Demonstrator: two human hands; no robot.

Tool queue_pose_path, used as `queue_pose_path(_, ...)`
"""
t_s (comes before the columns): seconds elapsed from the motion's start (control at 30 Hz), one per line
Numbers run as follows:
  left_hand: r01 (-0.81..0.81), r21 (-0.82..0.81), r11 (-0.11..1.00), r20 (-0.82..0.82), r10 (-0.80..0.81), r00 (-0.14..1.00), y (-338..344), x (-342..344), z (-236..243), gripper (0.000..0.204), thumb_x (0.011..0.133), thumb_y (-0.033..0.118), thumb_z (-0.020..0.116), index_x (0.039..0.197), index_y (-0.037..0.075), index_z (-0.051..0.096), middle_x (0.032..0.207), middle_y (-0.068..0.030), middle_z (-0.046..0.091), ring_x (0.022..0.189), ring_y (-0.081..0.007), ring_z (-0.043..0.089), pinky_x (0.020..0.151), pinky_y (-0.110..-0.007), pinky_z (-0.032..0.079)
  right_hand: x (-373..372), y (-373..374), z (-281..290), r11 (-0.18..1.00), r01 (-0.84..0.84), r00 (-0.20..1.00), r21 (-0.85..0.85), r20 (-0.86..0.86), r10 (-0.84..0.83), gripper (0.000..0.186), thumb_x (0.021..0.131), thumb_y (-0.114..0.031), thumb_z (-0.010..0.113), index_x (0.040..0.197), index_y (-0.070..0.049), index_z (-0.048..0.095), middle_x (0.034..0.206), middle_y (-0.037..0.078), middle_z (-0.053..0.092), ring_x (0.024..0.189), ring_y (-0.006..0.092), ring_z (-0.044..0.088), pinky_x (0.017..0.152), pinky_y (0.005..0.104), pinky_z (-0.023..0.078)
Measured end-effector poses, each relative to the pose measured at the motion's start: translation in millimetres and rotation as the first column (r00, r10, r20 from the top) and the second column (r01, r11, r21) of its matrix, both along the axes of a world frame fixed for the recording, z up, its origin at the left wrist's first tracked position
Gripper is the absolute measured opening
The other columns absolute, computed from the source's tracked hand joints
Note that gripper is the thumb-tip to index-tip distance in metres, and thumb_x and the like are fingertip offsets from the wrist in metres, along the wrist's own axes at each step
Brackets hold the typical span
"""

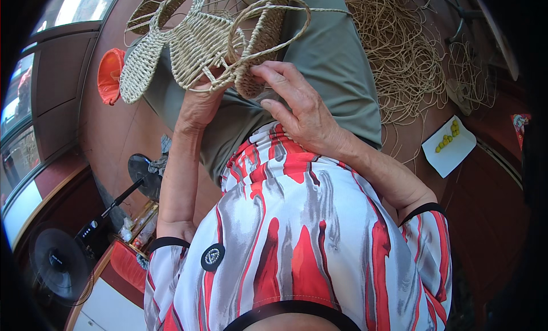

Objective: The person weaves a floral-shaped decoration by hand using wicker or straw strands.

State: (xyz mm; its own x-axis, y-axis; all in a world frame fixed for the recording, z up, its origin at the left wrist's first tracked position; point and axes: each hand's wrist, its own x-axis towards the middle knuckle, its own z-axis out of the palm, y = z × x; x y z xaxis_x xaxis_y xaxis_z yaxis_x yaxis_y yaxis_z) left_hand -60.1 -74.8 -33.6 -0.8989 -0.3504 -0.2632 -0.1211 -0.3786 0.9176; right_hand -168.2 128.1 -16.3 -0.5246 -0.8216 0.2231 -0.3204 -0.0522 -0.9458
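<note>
A woven straw piece [197,45] with several rounded, petal-like panels lies across my lap at the top of the view. My left hand [204,100] grips its near edge, with the fingertips partly hidden behind the weave. On the other side of that edge is my right hand [299,105], its bent fingers against the narrow woven panel and its thumb a little apart. A loose twisted straw cord [308,23] loops over the piece above both hands and trails off to the right.
A big tangle of straw cord [394,57] covers the floor on the right. Near it lies a white sheet [451,154] with small yellow-green round things. An orange-red container [110,77] stands left of my knee. A fan [57,262] is at the lower left.
</note>
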Motion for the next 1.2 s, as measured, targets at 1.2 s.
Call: queue_pose_path(1.2,-0.054,0.049,0.997,0.027,0.053,0.998,5,8,4,0.042,0.089,0.007,0.071,0.129,0.003,0.06,0.126,-0.0061,0.064,0.115,-0.017,0.059,0.101,-0.034,0.045,-2,-6,0,0.999,-0.039,0.997,0.028,0.067,0.037,0.044,0.09,-0.011,0.063,0.132,-0.001,0.054,0.126,0.016,0.052,0.11,0.0299,0.059,0.094,0.0366,0.049)
